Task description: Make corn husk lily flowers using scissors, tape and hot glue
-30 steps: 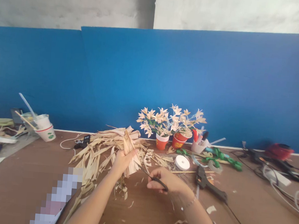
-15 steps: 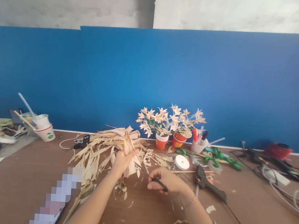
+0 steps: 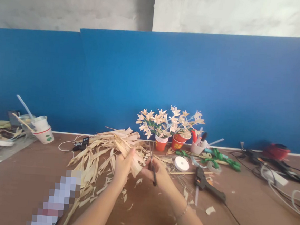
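A pale dried corn husk point(image 3: 136, 164) is pinched in my left hand point(image 3: 123, 166), its upper end slanting up to the left over the pile. My right hand point(image 3: 158, 173) has its fingers round a pair of scissors point(image 3: 152, 168) with dark handles; the blades point upward. The thumb side of my right hand is close to the lower right edge of the husk; whether it touches is hard to tell. Behind and left of my hands spreads a heap of dried husks point(image 3: 94, 156). Small cut scraps point(image 3: 138, 181) lie on the brown table around them.
Behind stand orange cups point(image 3: 161, 144) with husk flowers point(image 3: 160, 118), near a white ribbon roll point(image 3: 181, 164). A black glue gun point(image 3: 209, 186) with its cord lies to the right. White cups point(image 3: 44, 133) stand at left. A blue partition point(image 3: 153, 74) closes the back.
The scissors have turned from lying along the husk's edge to pointing upward. My right hand has moved closer to my left, and the husk has tilted over to the left.
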`<state>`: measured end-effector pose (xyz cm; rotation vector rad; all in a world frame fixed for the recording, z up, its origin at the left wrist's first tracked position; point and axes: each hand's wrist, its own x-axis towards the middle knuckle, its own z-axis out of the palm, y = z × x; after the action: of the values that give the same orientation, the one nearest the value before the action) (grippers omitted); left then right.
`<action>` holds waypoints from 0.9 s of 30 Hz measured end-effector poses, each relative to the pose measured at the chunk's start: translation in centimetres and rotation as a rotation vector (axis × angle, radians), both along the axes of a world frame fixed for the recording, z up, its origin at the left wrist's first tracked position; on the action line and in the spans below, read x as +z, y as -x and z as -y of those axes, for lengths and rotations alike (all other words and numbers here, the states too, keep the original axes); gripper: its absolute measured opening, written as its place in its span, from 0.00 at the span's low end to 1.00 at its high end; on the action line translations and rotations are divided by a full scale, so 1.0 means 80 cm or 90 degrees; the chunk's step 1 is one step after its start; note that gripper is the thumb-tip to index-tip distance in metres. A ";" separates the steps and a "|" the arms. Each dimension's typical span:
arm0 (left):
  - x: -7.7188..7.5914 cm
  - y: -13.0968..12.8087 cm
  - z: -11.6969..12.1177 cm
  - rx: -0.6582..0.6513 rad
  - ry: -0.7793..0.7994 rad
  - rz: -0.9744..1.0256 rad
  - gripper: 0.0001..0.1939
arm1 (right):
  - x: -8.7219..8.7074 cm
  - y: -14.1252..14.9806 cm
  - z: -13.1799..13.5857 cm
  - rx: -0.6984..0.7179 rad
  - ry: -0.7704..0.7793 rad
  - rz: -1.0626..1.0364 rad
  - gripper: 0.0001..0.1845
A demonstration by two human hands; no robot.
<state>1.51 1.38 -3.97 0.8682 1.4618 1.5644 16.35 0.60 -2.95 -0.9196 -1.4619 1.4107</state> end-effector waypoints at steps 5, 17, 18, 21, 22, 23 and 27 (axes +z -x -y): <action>0.009 -0.007 0.006 -0.167 0.069 -0.053 0.20 | -0.021 0.015 -0.003 -0.140 -0.043 -0.064 0.18; 0.025 0.001 0.006 -0.295 0.089 0.020 0.18 | -0.016 0.007 -0.009 -0.147 -0.019 -0.087 0.23; 0.025 0.000 0.006 -0.271 0.087 0.007 0.17 | -0.016 0.007 -0.009 -0.146 -0.021 -0.088 0.24; 0.024 0.000 0.003 -0.176 0.065 -0.007 0.16 | -0.013 0.004 -0.010 -0.120 -0.015 -0.070 0.23; 0.024 0.002 0.001 -0.143 0.050 -0.010 0.17 | -0.012 0.002 -0.009 -0.098 -0.010 -0.053 0.23; 0.023 0.005 0.000 -0.111 0.032 -0.012 0.18 | -0.010 0.001 -0.009 -0.069 0.000 -0.031 0.23; 0.017 0.015 -0.005 -0.028 -0.018 -0.036 0.22 | -0.006 -0.001 -0.003 0.079 0.078 0.065 0.25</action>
<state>0.29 1.74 -2.63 0.9613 1.4535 1.5431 16.44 0.86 -3.45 -1.0041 -1.5448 1.5785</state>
